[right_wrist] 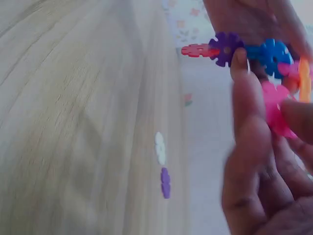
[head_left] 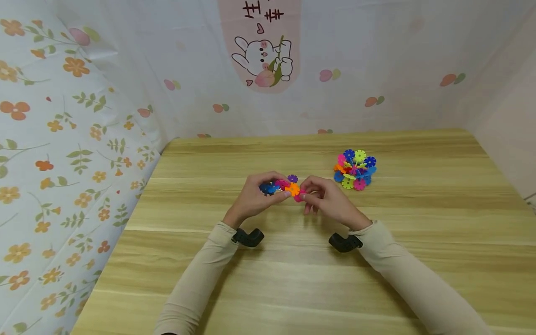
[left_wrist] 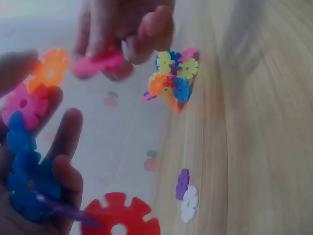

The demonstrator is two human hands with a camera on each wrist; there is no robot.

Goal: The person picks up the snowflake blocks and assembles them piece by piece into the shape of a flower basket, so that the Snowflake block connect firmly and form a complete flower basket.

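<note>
My left hand (head_left: 256, 194) holds a chain of notched plastic snowflake discs. Its orange disc (left_wrist: 50, 72) is pinched between thumb and finger. Behind that come a pink disc (left_wrist: 24, 106) and blue discs (left_wrist: 32, 188) along the palm. A purple disc (right_wrist: 226, 49) and a red disc (left_wrist: 120, 214) form the chain's far end. Thumb and fingers of my right hand (head_left: 332, 199) pinch a single pink disc (left_wrist: 100, 64), held close beside the orange one. In the left wrist view a gap shows between these two discs.
A round cluster of joined, many-coloured discs (head_left: 355, 170) stands on the wooden table (head_left: 293, 279), beyond my right hand. A loose purple disc (head_left: 292, 178) and a white disc (left_wrist: 190, 204) lie behind the hands. Patterned cloth (head_left: 188, 60) hangs at the back and left.
</note>
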